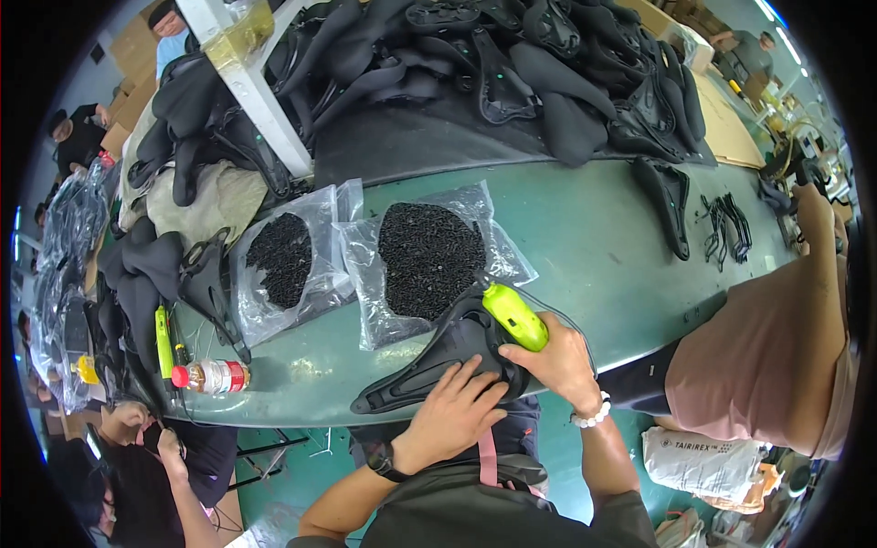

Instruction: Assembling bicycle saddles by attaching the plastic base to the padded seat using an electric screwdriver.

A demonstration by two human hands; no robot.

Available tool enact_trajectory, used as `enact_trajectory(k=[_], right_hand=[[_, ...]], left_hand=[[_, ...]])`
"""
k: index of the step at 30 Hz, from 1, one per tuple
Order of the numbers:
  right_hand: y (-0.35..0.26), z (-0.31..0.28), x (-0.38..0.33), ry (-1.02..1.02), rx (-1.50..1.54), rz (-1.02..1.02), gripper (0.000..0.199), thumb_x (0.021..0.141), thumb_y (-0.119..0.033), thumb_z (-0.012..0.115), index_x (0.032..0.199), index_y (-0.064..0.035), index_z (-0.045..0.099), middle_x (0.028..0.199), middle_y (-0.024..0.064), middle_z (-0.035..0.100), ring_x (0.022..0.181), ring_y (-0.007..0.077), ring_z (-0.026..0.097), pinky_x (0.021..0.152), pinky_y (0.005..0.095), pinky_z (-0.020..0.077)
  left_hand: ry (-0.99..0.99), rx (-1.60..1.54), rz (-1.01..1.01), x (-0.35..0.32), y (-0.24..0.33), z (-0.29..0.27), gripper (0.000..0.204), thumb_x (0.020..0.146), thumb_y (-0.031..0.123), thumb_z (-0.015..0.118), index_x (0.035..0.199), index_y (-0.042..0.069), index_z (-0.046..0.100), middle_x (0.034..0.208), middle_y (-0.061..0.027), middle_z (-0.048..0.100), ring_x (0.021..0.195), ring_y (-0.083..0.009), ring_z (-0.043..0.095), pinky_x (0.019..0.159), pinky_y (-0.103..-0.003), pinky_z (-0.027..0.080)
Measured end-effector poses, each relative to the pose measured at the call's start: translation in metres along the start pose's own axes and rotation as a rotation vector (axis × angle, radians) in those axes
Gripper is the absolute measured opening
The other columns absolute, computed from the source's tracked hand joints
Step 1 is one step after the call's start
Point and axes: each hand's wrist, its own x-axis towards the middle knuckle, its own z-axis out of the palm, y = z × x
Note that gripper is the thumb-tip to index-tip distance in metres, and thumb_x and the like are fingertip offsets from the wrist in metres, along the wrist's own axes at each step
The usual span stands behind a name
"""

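Observation:
A black bicycle saddle (395, 391) lies underside up at the near edge of the green table, its narrow nose pointing left. My left hand (454, 406) rests on it with fingers stretched out. In my right hand (559, 361) is a yellow-green electric screwdriver (514, 314), its tip end over the wide rear of the saddle. The right thumb reaches down toward the saddle; the bit's tip cannot be made out. Just beyond, an open plastic bag (508, 245) holds many small black screw-like pieces (427, 260).
A second bag of black pieces (281, 260) lies left. Saddles (557, 87) are heaped at the back. A bottle (212, 376) and another yellow-green screwdriver (164, 342) lie left. Right are a single saddle (665, 203), thin black parts (726, 228) and a co-worker (758, 356). A white post (260, 114) rises behind.

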Motion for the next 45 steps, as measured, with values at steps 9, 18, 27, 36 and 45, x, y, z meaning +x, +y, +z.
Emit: enact_trajectory(k=[9, 18, 27, 36, 45], right_hand=[[0.001, 0.023, 0.022, -0.067, -0.193, -0.058, 0.054, 0.074, -0.039, 0.075, 0.109, 0.0003, 0.063, 0.082, 0.0230, 0.069, 0.081, 0.0400, 0.068, 0.075, 0.0449, 0.0540], [0.004, -0.019, -0.006, 0.028, 0.480, -0.029, 0.066, 0.079, -0.054, 0.072, 0.113, 0.0012, 0.059, 0.074, 0.0126, 0.064, 0.060, 0.0244, 0.063, 0.057, 0.0316, 0.0511], [-0.055, 0.029, -0.042, -0.147, 1.367, -0.775, 0.109, 0.063, -0.089, 0.056, 0.130, -0.0047, 0.043, 0.081, 0.0151, 0.060, 0.062, 0.0276, 0.057, 0.055, 0.0408, 0.0489], [-0.073, 0.083, -0.032, -0.099, 1.267, -0.811, 0.111, 0.058, -0.095, 0.045, 0.124, -0.0048, 0.045, 0.079, 0.0108, 0.057, 0.061, 0.0250, 0.056, 0.057, 0.0375, 0.0484], [-0.073, 0.094, -0.035, -0.164, 1.172, -0.896, 0.068, 0.077, -0.056, 0.057, 0.121, -0.0053, 0.047, 0.084, 0.0142, 0.060, 0.069, 0.0276, 0.060, 0.062, 0.0418, 0.0507]], left_hand=[[0.075, 0.078, -0.051, -0.004, -0.011, 0.000, 0.049, 0.084, 0.038, 0.068, 0.122, 0.008, 0.058, 0.128, -0.0119, 0.057, 0.128, -0.0319, 0.047, 0.104, -0.050, 0.038], [0.364, -0.031, -0.493, -0.115, -0.063, -0.029, 0.038, 0.076, 0.019, 0.078, 0.110, 0.007, 0.067, 0.120, -0.0109, 0.063, 0.097, -0.0307, 0.065, 0.083, -0.038, 0.054], [0.320, -0.234, -0.248, -0.065, -0.068, 0.006, 0.035, 0.079, 0.026, 0.075, 0.110, 0.011, 0.068, 0.121, -0.0107, 0.064, 0.088, -0.0293, 0.063, 0.078, -0.038, 0.053], [0.279, -0.440, -0.296, -0.064, -0.074, 0.006, 0.037, 0.074, 0.018, 0.077, 0.109, 0.010, 0.070, 0.124, -0.0080, 0.065, 0.079, -0.0254, 0.060, 0.076, -0.036, 0.052], [0.279, -0.467, -0.288, -0.065, -0.077, 0.008, 0.041, 0.071, 0.012, 0.076, 0.112, 0.007, 0.069, 0.124, -0.0093, 0.064, 0.079, -0.0252, 0.059, 0.076, -0.036, 0.052]])
